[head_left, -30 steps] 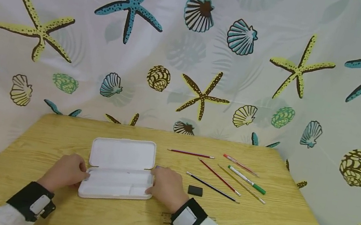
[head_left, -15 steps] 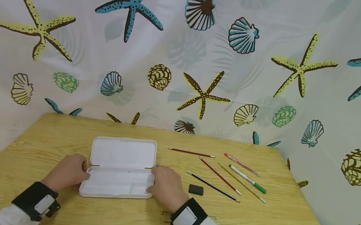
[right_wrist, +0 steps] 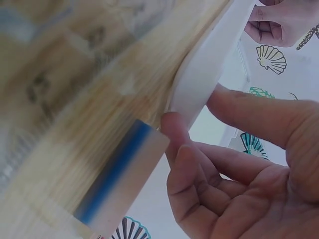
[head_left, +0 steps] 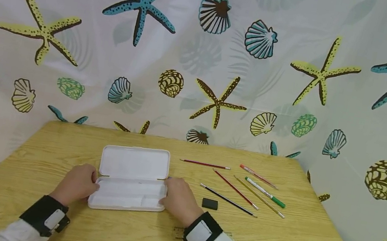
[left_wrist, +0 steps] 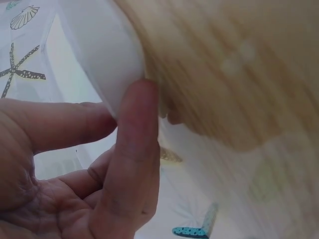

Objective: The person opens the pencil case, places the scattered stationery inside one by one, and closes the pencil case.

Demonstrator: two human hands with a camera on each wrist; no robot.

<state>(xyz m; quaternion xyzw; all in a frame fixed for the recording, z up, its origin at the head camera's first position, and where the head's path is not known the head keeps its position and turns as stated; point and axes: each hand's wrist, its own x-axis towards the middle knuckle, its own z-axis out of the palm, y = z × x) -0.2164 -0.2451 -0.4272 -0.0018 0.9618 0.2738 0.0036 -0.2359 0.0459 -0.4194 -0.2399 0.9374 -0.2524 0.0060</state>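
A white pencil case [head_left: 129, 193] lies on the wooden table, its lid [head_left: 135, 163] tipped back and its compartments showing nothing inside. At its left end my left hand [head_left: 76, 183] pinches the wall between thumb and fingers. The left wrist view has the thumb on the rim and a fingertip against the outside of the white wall [left_wrist: 107, 55]. My right hand [head_left: 181, 201] pinches the right end the same way, its other fingers curled in. Close by those fingers, in the right wrist view, is a block-shaped eraser [right_wrist: 124, 177] with a blue band, mostly hidden by the hand in the head view.
Right of the case lie a black eraser [head_left: 210, 204], a black pencil [head_left: 228, 200], two red pencils [head_left: 205, 164], a yellow pencil [head_left: 259, 196], a green-capped marker [head_left: 264, 192] and a red pen [head_left: 258, 177]. A clear ruler [head_left: 178, 232] is partly under the right forearm. Patterned cloth [head_left: 227, 58] hangs behind.
The pencil case has shifted slightly to the right and away from me. My left hand has moved right with it; my right hand has barely moved, and both keep hold of the case.
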